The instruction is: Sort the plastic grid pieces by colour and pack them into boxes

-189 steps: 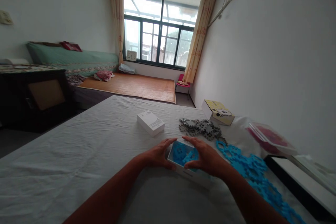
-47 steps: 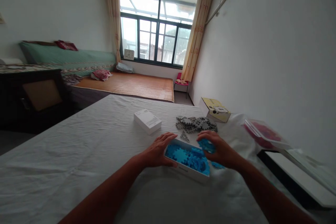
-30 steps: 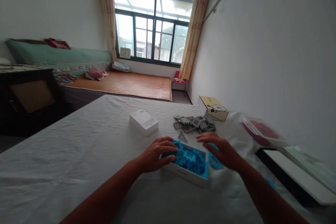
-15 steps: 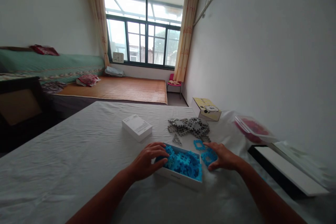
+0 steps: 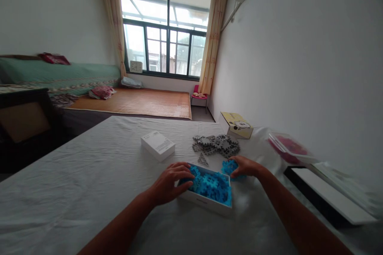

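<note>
My left hand [image 5: 171,182] grips the left end of an open white box [image 5: 200,201], its fingers over the far rim and its thumb at the near side. Blue plastic interlocking pieces [image 5: 213,185] fill this box nearly to the rim. Just beyond its right end, my right hand [image 5: 249,166] closes thumb and fingers around a few more blue interlocking pieces [image 5: 228,166] low over the cloth. The palm and fingers partly cover them. Behind the box lie a small grey triangular piece [image 5: 202,159] and a heap of grey interlocking pieces [image 5: 223,145].
A white closed box [image 5: 158,145] lies to the left on the white tablecloth [image 5: 89,175]. At the back right stands a yellow cartoon box [image 5: 238,124]. Along the right are a clear-lidded container [image 5: 287,146] and a long black-and-white box [image 5: 326,195].
My right hand has moved slightly left and away from me, and its fingers have drawn together, bringing the loose blue pieces into one bunch. The left hand stays on the box.
</note>
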The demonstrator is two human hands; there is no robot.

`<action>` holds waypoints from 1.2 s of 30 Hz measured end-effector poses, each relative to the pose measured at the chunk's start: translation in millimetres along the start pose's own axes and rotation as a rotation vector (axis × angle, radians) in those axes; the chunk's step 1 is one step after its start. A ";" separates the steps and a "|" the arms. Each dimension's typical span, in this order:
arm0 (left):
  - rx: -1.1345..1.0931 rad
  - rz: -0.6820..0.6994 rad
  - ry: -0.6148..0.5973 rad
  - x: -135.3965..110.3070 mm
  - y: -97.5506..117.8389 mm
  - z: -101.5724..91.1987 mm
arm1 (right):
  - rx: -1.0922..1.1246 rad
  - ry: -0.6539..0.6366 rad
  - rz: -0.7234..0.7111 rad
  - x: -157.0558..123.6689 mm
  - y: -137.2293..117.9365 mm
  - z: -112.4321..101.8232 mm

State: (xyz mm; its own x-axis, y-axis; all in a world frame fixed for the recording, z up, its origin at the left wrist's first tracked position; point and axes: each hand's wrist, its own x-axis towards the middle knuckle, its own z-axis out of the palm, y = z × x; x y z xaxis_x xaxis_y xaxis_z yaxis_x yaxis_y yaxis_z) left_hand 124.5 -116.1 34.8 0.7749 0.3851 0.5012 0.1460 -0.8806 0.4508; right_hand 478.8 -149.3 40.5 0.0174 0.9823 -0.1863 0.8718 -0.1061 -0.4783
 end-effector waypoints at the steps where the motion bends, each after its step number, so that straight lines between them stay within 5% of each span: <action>1: 0.005 0.005 -0.002 -0.2 0.6 -0.1 | -0.011 -0.032 0.023 2.8 0.4 1.0; 9: 0.031 0.025 -0.044 0.6 7.5 -1.1 | 0.118 0.108 -0.068 -16.9 -2.2 -6.5; 13: -0.004 0.043 -0.026 1.7 8.1 -0.4 | 0.416 0.241 -0.040 -38.5 -39.4 -11.6; 16: -0.004 0.036 -0.010 1.6 9.1 -0.1 | 0.536 0.138 -0.126 -49.5 -77.5 2.9; 20: -0.005 0.009 0.017 0.5 10.0 -0.2 | 0.311 0.156 -0.286 -55.5 -106.3 23.7; 26: 0.056 0.011 0.038 0.0 14.5 -2.0 | 0.159 0.348 -0.327 -63.2 -96.0 15.7; 36: 0.180 0.049 -0.079 2.0 19.8 2.0 | -0.079 0.289 -0.370 -114.1 -104.2 26.3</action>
State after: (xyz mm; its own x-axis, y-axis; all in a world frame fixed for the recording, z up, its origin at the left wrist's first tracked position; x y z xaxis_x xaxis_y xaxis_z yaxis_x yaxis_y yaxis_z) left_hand 130.1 -133.3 43.2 0.8288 0.3240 0.4562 0.2090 -0.9355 0.2848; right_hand 373.1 -254.5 89.0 -0.1758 0.9557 0.2359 0.8795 0.2601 -0.3984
